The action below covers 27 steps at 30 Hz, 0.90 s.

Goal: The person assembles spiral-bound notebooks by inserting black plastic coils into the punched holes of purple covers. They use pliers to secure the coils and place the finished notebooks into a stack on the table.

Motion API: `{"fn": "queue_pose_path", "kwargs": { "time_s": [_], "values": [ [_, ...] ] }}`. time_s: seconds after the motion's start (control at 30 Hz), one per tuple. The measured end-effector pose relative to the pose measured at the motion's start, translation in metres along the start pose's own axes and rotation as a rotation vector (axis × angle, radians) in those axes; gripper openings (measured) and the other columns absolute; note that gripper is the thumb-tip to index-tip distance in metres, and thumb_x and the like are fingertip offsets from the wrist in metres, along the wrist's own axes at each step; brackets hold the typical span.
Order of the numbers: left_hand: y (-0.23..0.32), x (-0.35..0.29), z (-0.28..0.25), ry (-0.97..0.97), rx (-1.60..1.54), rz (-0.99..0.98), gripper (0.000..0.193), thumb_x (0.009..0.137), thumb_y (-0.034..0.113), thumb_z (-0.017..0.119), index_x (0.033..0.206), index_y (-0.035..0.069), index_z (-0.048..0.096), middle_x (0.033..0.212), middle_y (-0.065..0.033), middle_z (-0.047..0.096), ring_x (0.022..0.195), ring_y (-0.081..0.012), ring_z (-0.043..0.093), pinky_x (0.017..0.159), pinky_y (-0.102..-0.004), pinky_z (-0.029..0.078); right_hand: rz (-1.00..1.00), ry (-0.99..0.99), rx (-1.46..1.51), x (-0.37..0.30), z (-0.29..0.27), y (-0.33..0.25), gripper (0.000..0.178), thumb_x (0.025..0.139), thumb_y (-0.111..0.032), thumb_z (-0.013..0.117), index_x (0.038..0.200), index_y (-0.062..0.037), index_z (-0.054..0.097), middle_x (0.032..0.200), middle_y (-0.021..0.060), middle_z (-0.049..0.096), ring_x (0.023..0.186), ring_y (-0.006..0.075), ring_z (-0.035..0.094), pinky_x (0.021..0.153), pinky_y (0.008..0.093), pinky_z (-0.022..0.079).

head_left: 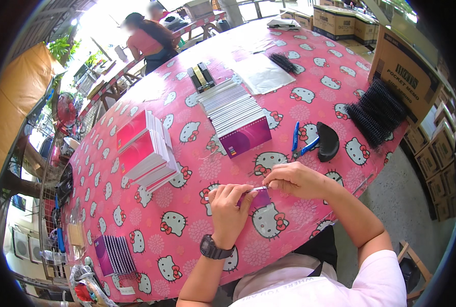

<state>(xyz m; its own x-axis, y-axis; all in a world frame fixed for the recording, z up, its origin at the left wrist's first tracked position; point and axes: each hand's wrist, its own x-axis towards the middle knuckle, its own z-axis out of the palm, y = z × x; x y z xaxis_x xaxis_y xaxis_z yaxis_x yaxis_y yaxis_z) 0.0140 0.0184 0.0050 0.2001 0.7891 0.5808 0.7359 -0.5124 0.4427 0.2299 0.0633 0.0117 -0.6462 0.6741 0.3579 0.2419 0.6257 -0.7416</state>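
My left hand [229, 209], a dark watch on its wrist, grips a small purple memo pad [260, 199] close above the table, its edge turned upward. At the pad's right end, the fingertips of my right hand [298, 179] are pinched together; what sits between them is too small to make out. Just beyond my hands stands a long row of purple-covered memo pads [246, 137]. Blue-handled cutting pliers [305, 146] lie past my right hand, next to a black half-round object [328, 142].
Pink-covered pad stacks [148, 153] stand at left, with bound pads [115, 256] near the front left. Black spiral coils [375, 113] lie beside a cardboard box [403, 77] at right. Farther back are a white plastic sheet [263, 74] and a hole-punch-like device [201, 78]. Another person [150, 43] stands beyond.
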Motion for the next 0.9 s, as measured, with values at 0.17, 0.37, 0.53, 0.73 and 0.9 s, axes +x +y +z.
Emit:
{"fn": "queue_pose_path", "kwargs": {
  "time_s": [0.17,0.37,0.53,0.73,0.9],
  "values": [
    [0.001,0.0,0.001,0.004,0.013,-0.008,0.013,0.076,0.019,0.075,0.085,0.012,0.068,0.077,-0.0002,0.065,0.074,-0.018,0.059,0.077,-0.0333,0.038,-0.009,0.032,-0.042,-0.001,0.001,-0.002,0.021,0.088,-0.016,0.064,0.104,-0.0023,0.064,0.084,0.0113,0.062,0.075,0.0242,0.063,0.068,0.0334,0.05],
    [0.002,-0.001,0.001,-0.004,0.0,-0.012,0.015,0.075,0.018,0.076,0.086,0.012,0.068,0.078,-0.0012,0.065,0.076,-0.0195,0.059,0.078,-0.0346,0.038,0.186,-0.026,0.061,-0.003,0.003,-0.006,0.026,0.089,-0.018,0.062,0.109,-0.0023,0.059,0.09,0.0134,0.063,0.084,0.0275,0.064,0.072,0.0354,0.051],
    [0.012,0.002,-0.002,-0.065,0.008,-0.001,0.022,0.071,0.018,0.077,0.089,0.011,0.066,0.083,-0.0021,0.065,0.081,-0.0215,0.059,0.08,-0.0364,0.037,0.047,0.056,-0.008,0.003,0.003,-0.014,0.028,0.091,-0.019,0.06,0.116,-0.0047,0.056,0.088,0.0157,0.064,0.079,0.0274,0.067,0.069,0.036,0.052],
    [0.016,0.001,0.001,-0.135,-0.018,0.062,0.019,0.075,0.02,0.073,0.09,0.012,0.066,0.084,-0.0012,0.064,0.082,-0.0207,0.058,0.08,-0.0369,0.036,0.26,0.066,0.092,-0.002,-0.008,-0.016,0.038,0.086,-0.017,0.067,0.12,-0.0062,0.055,0.094,0.0155,0.065,0.085,0.0264,0.065,0.072,0.0368,0.05],
    [0.014,-0.002,-0.001,-0.168,-0.019,0.092,0.013,0.086,0.025,0.065,0.09,0.013,0.064,0.086,0.0002,0.065,0.079,-0.0183,0.059,0.082,-0.0368,0.035,0.336,0.308,-0.576,-0.04,-0.085,0.041,0.063,0.07,-0.03,0.081,0.122,-0.0068,0.053,0.134,0.0208,0.047,0.123,0.0351,0.044,0.103,0.0431,0.036]
  ]
}}
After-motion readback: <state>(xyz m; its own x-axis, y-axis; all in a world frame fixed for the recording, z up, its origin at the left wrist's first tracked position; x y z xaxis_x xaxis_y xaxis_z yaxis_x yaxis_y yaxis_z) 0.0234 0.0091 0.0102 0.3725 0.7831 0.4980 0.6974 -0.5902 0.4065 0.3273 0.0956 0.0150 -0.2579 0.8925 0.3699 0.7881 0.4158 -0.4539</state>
